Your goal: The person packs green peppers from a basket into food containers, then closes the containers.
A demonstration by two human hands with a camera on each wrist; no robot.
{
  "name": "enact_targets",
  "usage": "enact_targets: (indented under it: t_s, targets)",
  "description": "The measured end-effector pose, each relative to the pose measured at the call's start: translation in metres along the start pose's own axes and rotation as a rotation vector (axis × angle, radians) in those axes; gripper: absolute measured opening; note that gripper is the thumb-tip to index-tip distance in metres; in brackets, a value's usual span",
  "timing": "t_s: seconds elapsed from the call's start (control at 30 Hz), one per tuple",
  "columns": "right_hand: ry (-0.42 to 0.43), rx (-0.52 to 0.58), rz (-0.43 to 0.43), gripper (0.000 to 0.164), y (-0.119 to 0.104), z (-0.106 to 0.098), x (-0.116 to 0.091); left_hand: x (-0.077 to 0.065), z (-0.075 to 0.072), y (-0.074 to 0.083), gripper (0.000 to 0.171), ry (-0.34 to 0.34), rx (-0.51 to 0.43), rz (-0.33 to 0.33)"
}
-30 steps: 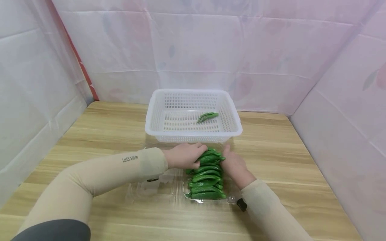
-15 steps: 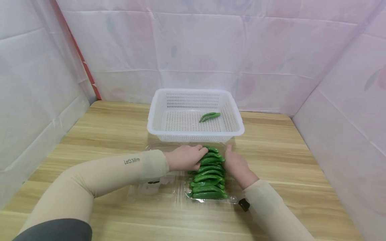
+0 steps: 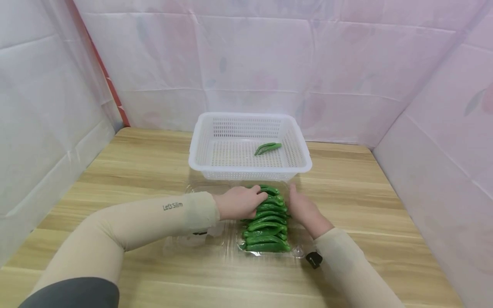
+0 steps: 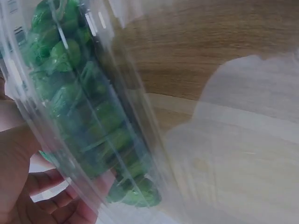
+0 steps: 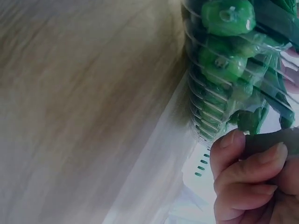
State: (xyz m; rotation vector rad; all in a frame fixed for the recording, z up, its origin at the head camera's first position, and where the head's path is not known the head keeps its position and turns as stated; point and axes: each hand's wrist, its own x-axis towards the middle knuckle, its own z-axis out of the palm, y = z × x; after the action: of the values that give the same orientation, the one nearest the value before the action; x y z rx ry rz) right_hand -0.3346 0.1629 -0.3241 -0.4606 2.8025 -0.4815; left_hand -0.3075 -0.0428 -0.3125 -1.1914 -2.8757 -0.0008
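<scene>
Green peppers (image 3: 265,247) lie crosswise in a stacked row in the right half of a clear plastic clamshell box (image 3: 298,251). My left hand (image 3: 239,202) reaches over the row's left side near its back, fingers curled at the pepper ends. In the left wrist view, a bit of green pepper (image 4: 46,156) shows between thumb and fingers, behind the clear wall. My right hand (image 3: 306,212) is at the box's right side, one finger pointing up. The right wrist view shows its curled fingers (image 5: 252,170) against a dark green pepper (image 5: 271,141).
A white slotted plastic basket (image 3: 246,170) stands just behind the box with a few green peppers (image 3: 267,148) in it. The box's other half (image 3: 196,241) lies flat to the left. Patterned cloth walls (image 3: 254,64) enclose the wooden table (image 3: 354,188) behind and on both sides.
My left hand has shifted slightly right over the back of the row, and the peppers under its fingers have shifted a little. My right hand stays at the box's right side.
</scene>
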Motion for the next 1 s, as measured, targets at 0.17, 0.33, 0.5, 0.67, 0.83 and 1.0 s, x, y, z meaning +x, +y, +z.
enact_targets:
  t_s: [0.17,0.33,0.5,0.67,0.83,1.0]
  targets:
    - [0.01,-0.025,-0.034,0.058,0.001,0.0,0.002,0.002,-0.001,0.001,0.028,-0.044,0.032,-0.024]
    - [0.041,0.004,-0.041,0.042,0.004,0.0,0.003,0.007,-0.004,0.004,0.025,-0.072,0.089,-0.022]
    - [0.052,-0.003,-0.047,0.045,0.005,0.0,0.002,0.009,-0.01,0.008,0.027,-0.126,0.116,-0.036]
    - [0.061,-0.02,-0.031,0.049,0.007,0.001,0.002,0.013,-0.013,0.009,0.03,-0.164,0.127,-0.048]
    - [0.075,-0.008,-0.02,0.044,0.008,0.003,0.002,0.013,-0.017,0.006,0.037,-0.155,0.14,-0.039]
    - [0.088,0.003,-0.01,0.05,0.008,0.007,-0.001,0.011,-0.027,0.0,0.038,-0.101,0.102,0.001]
